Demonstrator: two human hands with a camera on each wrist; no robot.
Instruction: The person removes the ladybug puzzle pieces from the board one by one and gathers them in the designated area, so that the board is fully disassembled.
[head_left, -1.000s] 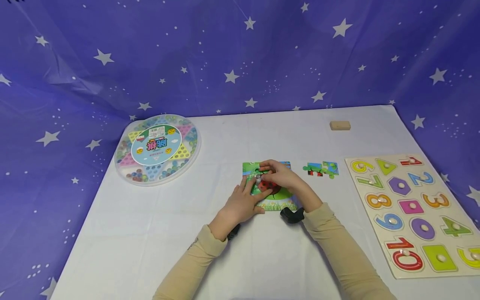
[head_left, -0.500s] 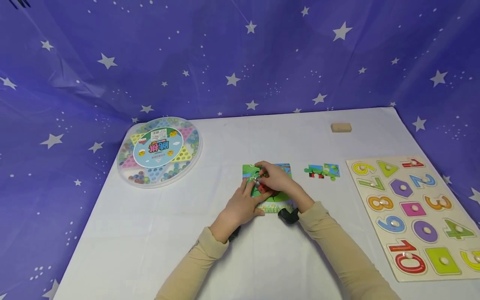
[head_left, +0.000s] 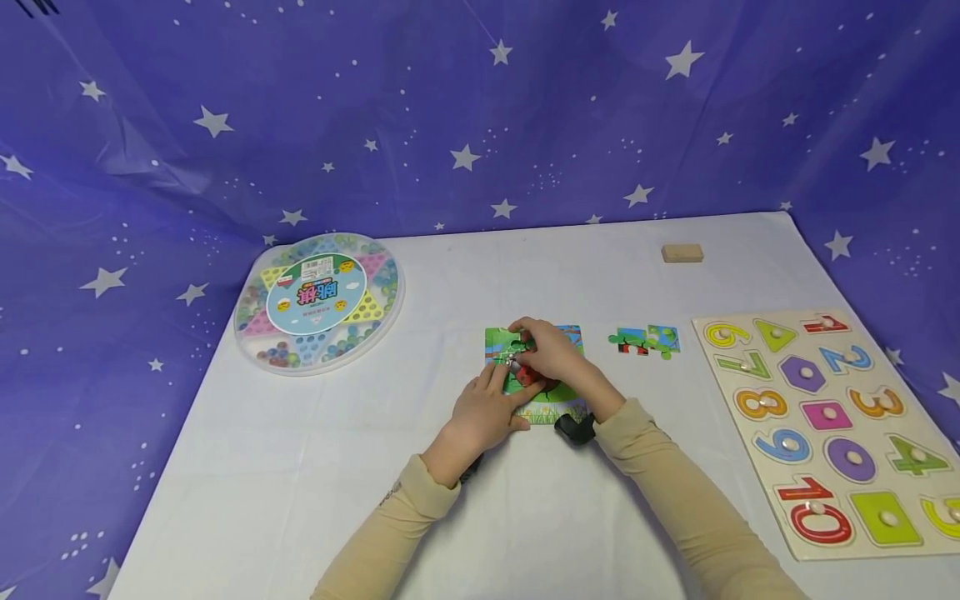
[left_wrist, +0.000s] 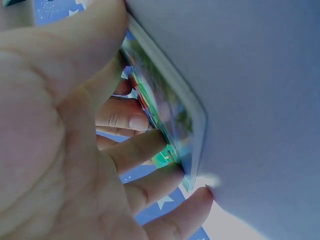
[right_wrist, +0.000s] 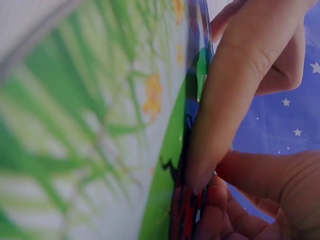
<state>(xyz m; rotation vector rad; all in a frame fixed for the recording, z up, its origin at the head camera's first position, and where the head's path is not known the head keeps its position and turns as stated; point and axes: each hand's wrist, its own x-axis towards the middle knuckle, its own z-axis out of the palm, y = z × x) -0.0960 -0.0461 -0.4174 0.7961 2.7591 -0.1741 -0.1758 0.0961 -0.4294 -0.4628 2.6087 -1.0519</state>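
Note:
A ladybug jigsaw puzzle (head_left: 553, 415) lies in its board in the middle of the table, its flowery lower edge facing me. My left hand (head_left: 483, 412) rests on its left side with fingers spread and fairly straight, their tips on the picture. Bent over the upper part, my right hand (head_left: 557, 352) pinches a puzzle piece (head_left: 518, 345) near the ladybug's head, mostly hidden by the fingers. In the left wrist view, the right thumb (left_wrist: 137, 121) is close over the puzzle surface. Two joined loose pieces (head_left: 647, 340) lie to the right of the board.
A round Chinese checkers box (head_left: 315, 302) with marbles stands at the back left. On the right lies a wooden number-and-shape board (head_left: 817, 392) with knobs. A small wooden block (head_left: 682, 253) is at the back right, before a starry purple curtain (head_left: 465, 100).
My right hand has shifted slightly left and its fingers have drawn in over the puzzle's upper left. The left hand stays nearly in place.

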